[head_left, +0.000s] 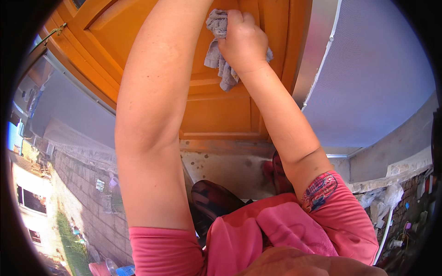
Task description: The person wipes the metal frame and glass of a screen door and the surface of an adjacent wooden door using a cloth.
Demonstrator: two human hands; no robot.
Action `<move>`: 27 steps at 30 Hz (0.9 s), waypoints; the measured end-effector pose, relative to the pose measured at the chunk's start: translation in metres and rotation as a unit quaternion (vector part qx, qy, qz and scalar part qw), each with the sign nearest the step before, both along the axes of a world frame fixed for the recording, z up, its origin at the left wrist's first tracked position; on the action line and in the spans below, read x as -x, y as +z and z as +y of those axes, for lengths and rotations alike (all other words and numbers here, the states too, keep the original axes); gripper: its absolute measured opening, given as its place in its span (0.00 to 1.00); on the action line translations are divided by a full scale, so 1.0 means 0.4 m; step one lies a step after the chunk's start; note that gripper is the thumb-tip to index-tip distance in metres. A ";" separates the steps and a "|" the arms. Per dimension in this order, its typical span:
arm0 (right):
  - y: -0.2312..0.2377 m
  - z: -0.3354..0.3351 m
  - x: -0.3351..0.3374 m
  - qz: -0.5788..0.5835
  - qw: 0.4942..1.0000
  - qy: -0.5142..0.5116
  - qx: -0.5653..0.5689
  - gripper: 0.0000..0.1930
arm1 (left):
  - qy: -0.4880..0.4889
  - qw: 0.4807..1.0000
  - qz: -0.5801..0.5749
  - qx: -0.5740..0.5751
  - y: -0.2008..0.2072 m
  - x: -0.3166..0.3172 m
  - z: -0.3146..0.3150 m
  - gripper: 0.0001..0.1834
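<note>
My right hand (245, 43) is closed around a crumpled grey cloth (225, 73), with folds hanging below and beside the fingers. The cloth lies against an orange-brown panelled wooden door (221, 112). My left forearm stretches up along the left part of the door and runs out past the top edge. That puts my left hand outside the picture, so what it holds or touches is hidden.
A mesh screen panel (368, 69) with a metal frame stands at the right. Another screen (83, 99) is at the left, with a paved yard (87, 179) beyond it. A spotted pale step (221, 170) lies below the door. Clutter and plastic bags (386, 198) sit at lower right.
</note>
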State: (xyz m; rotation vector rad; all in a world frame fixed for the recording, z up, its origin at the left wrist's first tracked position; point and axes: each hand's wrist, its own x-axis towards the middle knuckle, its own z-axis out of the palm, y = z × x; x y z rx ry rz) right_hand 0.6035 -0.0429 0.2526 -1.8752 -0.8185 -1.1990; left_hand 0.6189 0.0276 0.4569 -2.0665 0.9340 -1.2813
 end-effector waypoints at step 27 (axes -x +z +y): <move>-0.179 -0.029 0.017 0.048 0.955 0.032 0.292 0.18 | -0.016 0.999 0.028 -0.008 0.021 -0.010 0.018 0.14</move>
